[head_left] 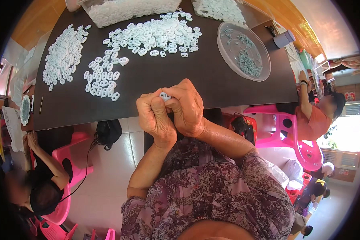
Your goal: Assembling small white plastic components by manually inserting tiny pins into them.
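Observation:
Between both sets of fingertips, just past the table's near edge, is a small white oval plastic piece (pixel 165 96) with holes in it. My left hand (pixel 155 118) pinches it from the left, thumb and forefinger closed. From the right, my right hand (pixel 188 107) grips the same piece with thumb and bent forefinger. The fingers cover most of it. Ahead and to the left lies a cluster of similar two-holed ovals (pixel 103 78). A larger heap (pixel 156 36) spreads beyond it, and another pile (pixel 64 56) sits at the far left.
The dark table (pixel 168 70) carries a round clear tub (pixel 225 60) of small grey-green parts. Two clear bins (pixel 93 19) of white pieces stand at the back, with a grey cup (pixel 284 39) at right. Co-workers sit left and right near pink chairs (pixel 268 138).

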`<action>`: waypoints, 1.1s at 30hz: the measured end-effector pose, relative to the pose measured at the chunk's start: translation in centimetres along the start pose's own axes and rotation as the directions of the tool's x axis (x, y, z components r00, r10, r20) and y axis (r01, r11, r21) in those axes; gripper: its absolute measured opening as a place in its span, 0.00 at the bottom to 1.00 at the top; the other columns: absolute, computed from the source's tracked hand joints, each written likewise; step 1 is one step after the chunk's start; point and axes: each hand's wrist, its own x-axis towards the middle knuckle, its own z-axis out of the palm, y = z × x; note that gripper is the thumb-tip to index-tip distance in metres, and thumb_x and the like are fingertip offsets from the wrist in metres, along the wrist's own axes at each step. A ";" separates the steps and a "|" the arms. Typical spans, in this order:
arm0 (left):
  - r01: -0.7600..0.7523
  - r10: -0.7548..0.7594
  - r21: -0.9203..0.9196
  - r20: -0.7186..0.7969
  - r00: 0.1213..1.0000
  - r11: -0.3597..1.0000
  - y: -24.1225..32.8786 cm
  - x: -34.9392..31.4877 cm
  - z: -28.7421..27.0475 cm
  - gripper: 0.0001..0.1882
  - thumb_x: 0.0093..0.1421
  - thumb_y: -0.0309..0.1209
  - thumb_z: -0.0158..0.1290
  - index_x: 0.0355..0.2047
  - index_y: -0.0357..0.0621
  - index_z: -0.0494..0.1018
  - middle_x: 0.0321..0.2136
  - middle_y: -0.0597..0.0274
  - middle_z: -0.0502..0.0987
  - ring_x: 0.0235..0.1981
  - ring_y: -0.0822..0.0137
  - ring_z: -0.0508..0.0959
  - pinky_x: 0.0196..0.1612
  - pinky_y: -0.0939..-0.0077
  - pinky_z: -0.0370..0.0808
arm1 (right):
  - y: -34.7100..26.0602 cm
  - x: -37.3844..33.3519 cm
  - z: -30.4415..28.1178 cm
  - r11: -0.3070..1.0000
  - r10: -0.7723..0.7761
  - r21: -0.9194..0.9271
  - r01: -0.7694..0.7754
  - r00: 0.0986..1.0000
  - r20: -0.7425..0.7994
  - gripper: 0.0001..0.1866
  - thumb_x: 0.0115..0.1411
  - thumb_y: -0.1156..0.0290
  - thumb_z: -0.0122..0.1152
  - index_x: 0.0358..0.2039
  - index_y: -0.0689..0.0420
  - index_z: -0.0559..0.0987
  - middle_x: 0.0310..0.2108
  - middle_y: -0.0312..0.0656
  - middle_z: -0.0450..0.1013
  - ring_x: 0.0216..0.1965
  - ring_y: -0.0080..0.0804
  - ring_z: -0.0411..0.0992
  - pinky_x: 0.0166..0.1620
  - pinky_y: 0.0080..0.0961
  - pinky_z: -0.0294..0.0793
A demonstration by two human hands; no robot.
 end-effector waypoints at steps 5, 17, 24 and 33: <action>0.010 -0.010 -0.013 -0.021 1.000 1.000 0.0 0.2 0.4 0.09 0.65 0.31 0.44 0.32 0.35 0.66 0.24 0.67 0.64 0.23 0.79 0.62 0.25 0.86 0.62 | 0.5 -0.2 0.2 1.000 -0.005 0.006 0.005 1.000 -0.013 0.10 0.51 0.83 0.54 0.36 0.65 0.72 0.26 0.43 0.70 0.22 0.32 0.65 0.25 0.24 0.65; 0.185 -0.206 -0.260 -0.056 0.977 0.948 1.0 0.5 0.5 0.10 0.65 0.32 0.43 0.34 0.36 0.66 0.28 0.67 0.67 0.28 0.80 0.66 0.33 0.85 0.67 | -0.5 1.0 -0.2 0.998 0.049 0.047 -0.051 0.998 0.046 0.11 0.50 0.80 0.58 0.36 0.66 0.72 0.28 0.44 0.70 0.24 0.31 0.65 0.27 0.24 0.65; 0.109 -0.116 -0.140 -0.042 0.992 0.984 0.8 0.1 0.1 0.09 0.64 0.30 0.45 0.37 0.35 0.67 0.29 0.66 0.66 0.29 0.78 0.66 0.34 0.84 0.66 | 0.5 0.9 -0.2 0.998 -0.044 0.035 0.043 0.999 0.024 0.08 0.52 0.79 0.57 0.34 0.65 0.72 0.27 0.44 0.70 0.23 0.32 0.65 0.27 0.24 0.65; 0.074 -0.081 -0.153 -0.042 0.996 0.985 1.3 0.4 0.4 0.08 0.65 0.28 0.43 0.35 0.35 0.66 0.26 0.67 0.64 0.25 0.80 0.63 0.28 0.86 0.63 | 0.2 1.3 0.2 0.997 -0.082 0.003 0.082 0.996 0.027 0.05 0.55 0.79 0.54 0.33 0.65 0.72 0.25 0.42 0.69 0.22 0.32 0.65 0.25 0.25 0.64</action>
